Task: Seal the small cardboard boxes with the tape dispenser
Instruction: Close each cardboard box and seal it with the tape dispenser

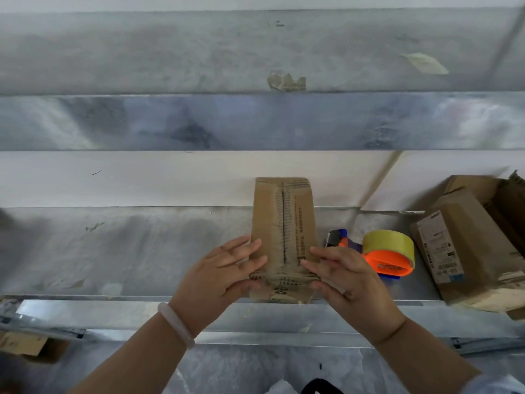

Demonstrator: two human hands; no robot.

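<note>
A small brown cardboard box [284,220] with dark print along its middle seam lies lengthwise on the metal bench [127,251]. My left hand [227,271] holds its near left edge, fingers on top and thumb against the near face. My right hand [341,274] holds the near right edge the same way. The tape dispenser [383,254], orange and blue with a yellowish tape roll, lies on the bench just right of the box, untouched.
More cardboard boxes [466,245] are piled at the right end of the bench, one with a printed label. Metal shelf rails run across the back wall. A piece of cardboard [22,342] sits low at the left below the bench edge.
</note>
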